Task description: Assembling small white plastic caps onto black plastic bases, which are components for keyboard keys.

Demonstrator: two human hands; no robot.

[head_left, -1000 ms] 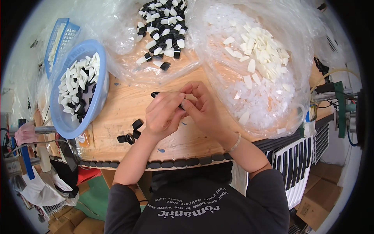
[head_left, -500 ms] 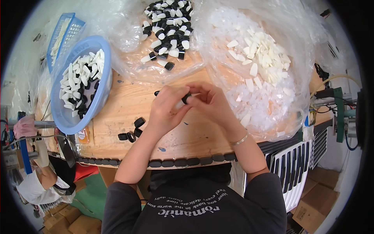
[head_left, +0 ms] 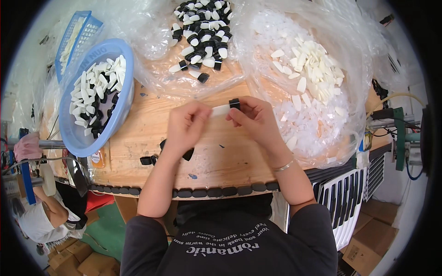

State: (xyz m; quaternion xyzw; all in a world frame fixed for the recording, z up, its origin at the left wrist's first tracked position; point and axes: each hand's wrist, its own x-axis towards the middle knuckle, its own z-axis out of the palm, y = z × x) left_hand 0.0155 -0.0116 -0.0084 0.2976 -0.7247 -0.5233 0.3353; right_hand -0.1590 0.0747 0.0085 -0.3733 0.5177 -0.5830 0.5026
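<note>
Above the middle of the table, my left hand (head_left: 189,123) is closed on one end of a flat white strip (head_left: 220,110). At its other end a small black ring-like piece (head_left: 235,103) is pinched in the fingers of my right hand (head_left: 252,117). Whether the strip passes into the black piece is hidden by those fingers. Close to my left wrist lie loose black pieces (head_left: 188,154), partly covered by the forearm. Another black ring (head_left: 148,160) lies just left of that forearm.
A blue basin (head_left: 130,87) at left holds white and black pieces, with a blue basket (head_left: 87,32) behind it. Joined black-and-white pieces (head_left: 205,34) are heaped at the back. White tapered pieces (head_left: 317,64) lie on clear plastic sheeting (head_left: 262,87) at right. Black pads (head_left: 214,192) line the table's front edge.
My hands have moved apart, the left one leftward and the right one slightly right. The white strip now shows between them, and the black piece is turned upright in my right fingers.
</note>
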